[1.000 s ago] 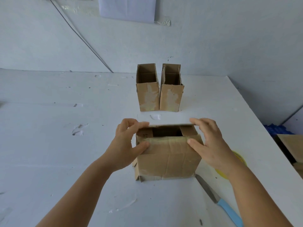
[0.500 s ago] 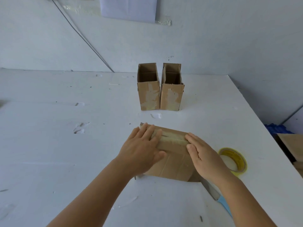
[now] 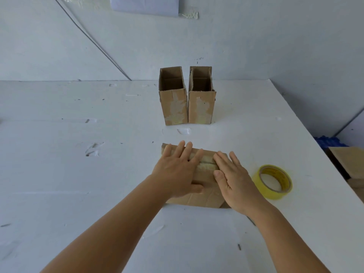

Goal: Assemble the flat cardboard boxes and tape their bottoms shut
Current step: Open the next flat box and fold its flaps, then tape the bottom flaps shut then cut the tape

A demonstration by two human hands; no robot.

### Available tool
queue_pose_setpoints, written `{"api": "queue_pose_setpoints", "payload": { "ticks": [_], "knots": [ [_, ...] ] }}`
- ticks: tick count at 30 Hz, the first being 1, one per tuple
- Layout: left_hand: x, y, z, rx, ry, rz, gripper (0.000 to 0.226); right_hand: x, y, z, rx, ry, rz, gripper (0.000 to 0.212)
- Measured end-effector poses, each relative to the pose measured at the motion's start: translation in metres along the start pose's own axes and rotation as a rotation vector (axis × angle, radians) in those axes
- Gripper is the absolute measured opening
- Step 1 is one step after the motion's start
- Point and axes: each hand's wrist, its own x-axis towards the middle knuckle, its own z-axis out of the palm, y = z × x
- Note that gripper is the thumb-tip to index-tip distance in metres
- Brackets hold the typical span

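Both palms lie flat, fingers spread, on a flattened cardboard box (image 3: 199, 198) on the white table (image 3: 78, 174), toward its right edge — the left hand (image 3: 177, 174) covers the box's left part and the right hand (image 3: 234, 180) its right part, gripping nothing; a strip of old tape runs across the box between them. A yellow tape roll (image 3: 272, 182) lies flat just beside the right hand, nearer the right edge; two upright open boxes (image 3: 187, 103) stand side by side, touching, toward the table's far edge — well apart from the flat one.
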Motion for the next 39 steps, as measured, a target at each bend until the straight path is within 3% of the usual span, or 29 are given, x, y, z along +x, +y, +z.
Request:
{"api": "queue_pose_setpoints", "payload": {
  "ticks": [9,14,22,26,30,33,39],
  "knots": [
    [0.006,-0.001,-0.005,0.059,0.134,0.038,0.093,-0.007,0.004,-0.008,0.427,0.097,0.114,0.050],
    [0.017,0.014,-0.011,0.004,0.200,0.037,0.097,-0.007,0.014,-0.024,0.422,0.192,0.142,0.053],
    [0.025,0.018,0.019,-0.036,0.268,0.029,0.094,-0.013,0.034,-0.026,0.607,0.185,0.288,0.050],
    [0.026,0.019,0.030,-0.035,0.266,0.034,0.096,-0.017,0.061,-0.023,0.489,0.174,0.432,0.049],
    [0.027,0.018,0.034,-0.028,0.269,0.028,0.097,-0.025,0.086,-0.021,0.171,0.070,0.559,0.060],
    [0.027,0.018,0.034,-0.022,0.269,0.026,0.097,-0.028,0.104,-0.011,-0.089,0.049,0.587,0.046],
    [0.023,0.019,0.032,-0.042,0.269,0.026,0.096,-0.028,0.124,0.006,-0.155,0.121,0.587,0.037]
  ]
}}
